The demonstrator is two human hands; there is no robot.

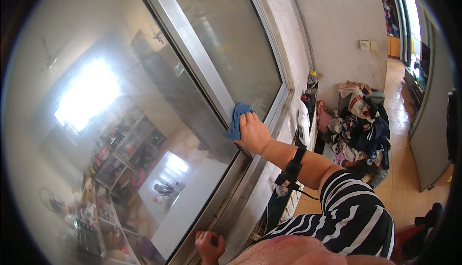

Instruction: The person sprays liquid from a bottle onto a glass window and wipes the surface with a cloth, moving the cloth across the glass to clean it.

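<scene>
My right hand (253, 133) holds a bunched blue cloth (240, 119) against the lower end of an upright aluminium stile (202, 45) of a sliding window. The cloth lies partly over the edge of the glass pane (238, 41) behind that stile. Down at the bottom, my left hand (210, 246) rests with curled fingers by the lower window track (227, 200); whether it grips the frame is hidden. A large near pane (119, 120) fills the left side, with a bright reflection on it.
Beneath the window ledge stands a white bottle (304, 122), near dark containers (309, 95). A heap of clothes (364, 135) lies farther right, beside the tiled floor (399, 149). Through the glass show a white table (169, 182) and cluttered shelves (122, 156). A black strap device (290, 173) circles my right forearm.
</scene>
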